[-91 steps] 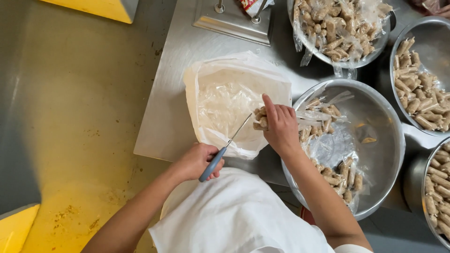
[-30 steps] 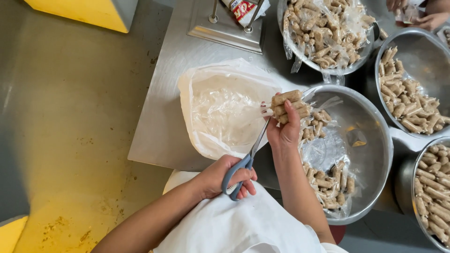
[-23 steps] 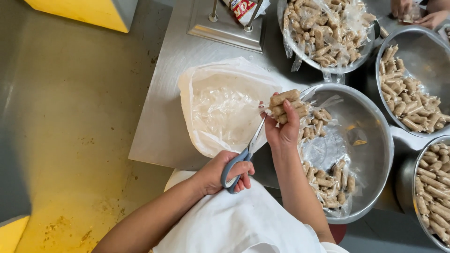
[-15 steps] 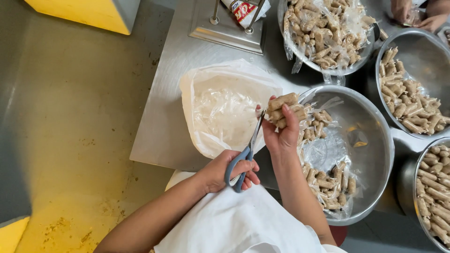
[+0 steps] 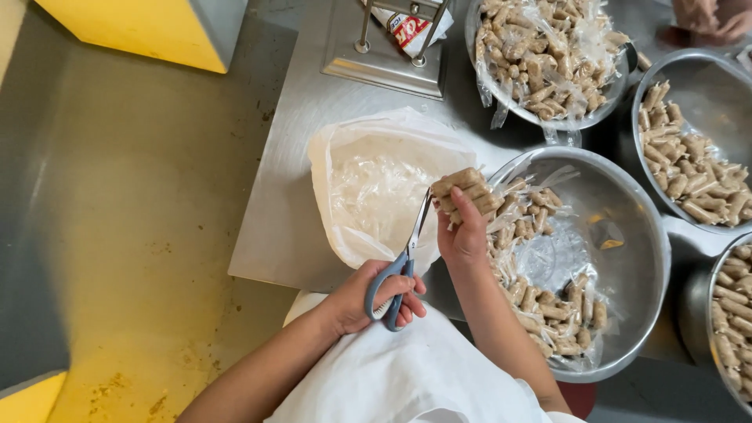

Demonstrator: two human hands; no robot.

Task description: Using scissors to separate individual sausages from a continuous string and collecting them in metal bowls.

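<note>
1. The left hand (image 5: 374, 298) is curled through the grey loops of a pair of scissors (image 5: 401, 265), thumb in one loop and fingers in the other, gripping them firmly; the blades run up and to the right, nearly closed, with their tips at the wrapped packet
2. The right hand (image 5: 464, 233) is pinched tight around a packet of brown rolls (image 5: 464, 188) in clear wrap, thumb on the near side and fingers behind, holding it raised just left of the near bowl's rim
3. The scissor tips touch the left end of the packet, over the gap between the bag and the bowl
4. Just left of the hands lies an open white plastic bag (image 5: 376, 188) holding crumpled clear film, on the steel table (image 5: 298, 157)
5. To the right sits a big steel bowl (image 5: 634, 235) with more wrapped rolls and loose film inside
6. Farther off, another bowl of wrapped packets (image 5: 548, 55), and at the right edge two bowls of unwrapped rolls (image 5: 689, 157)
7. A metal stand (image 5: 388, 55) is at the far side of the table
8. Another person's hand (image 5: 717, 19) shows at the far right corner
</note>
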